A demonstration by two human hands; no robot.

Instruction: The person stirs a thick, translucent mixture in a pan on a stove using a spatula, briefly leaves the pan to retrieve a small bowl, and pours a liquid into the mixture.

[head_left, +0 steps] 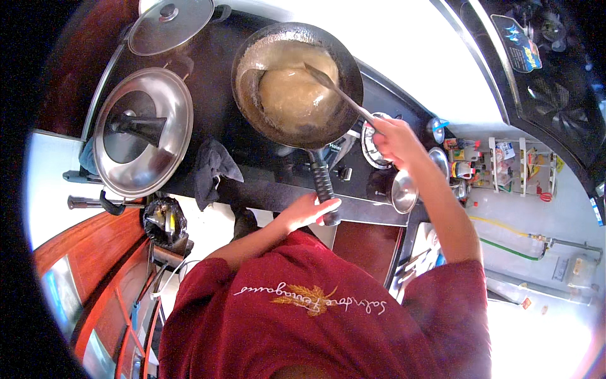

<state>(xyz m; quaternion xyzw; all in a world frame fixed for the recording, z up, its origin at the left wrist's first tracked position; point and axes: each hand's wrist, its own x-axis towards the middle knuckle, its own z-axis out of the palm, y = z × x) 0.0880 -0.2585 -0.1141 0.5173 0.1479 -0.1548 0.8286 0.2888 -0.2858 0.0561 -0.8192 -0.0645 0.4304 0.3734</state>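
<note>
A dark wok sits over the stove, holding a pale tan, glossy batter-like mass that spreads over its bottom and far side. My left hand is closed around the end of the wok's black ribbed handle. In my right hand is a metal spatula, gripped by its handle, its blade reaching over the right side of the mass. From this view I cannot tell whether the blade touches the mass.
To the left stands a large pan with a shiny metal lid, and behind it lies a glass lid. A dark cloth hangs over the counter edge. At right are a gas burner, a metal bowl and a spice rack.
</note>
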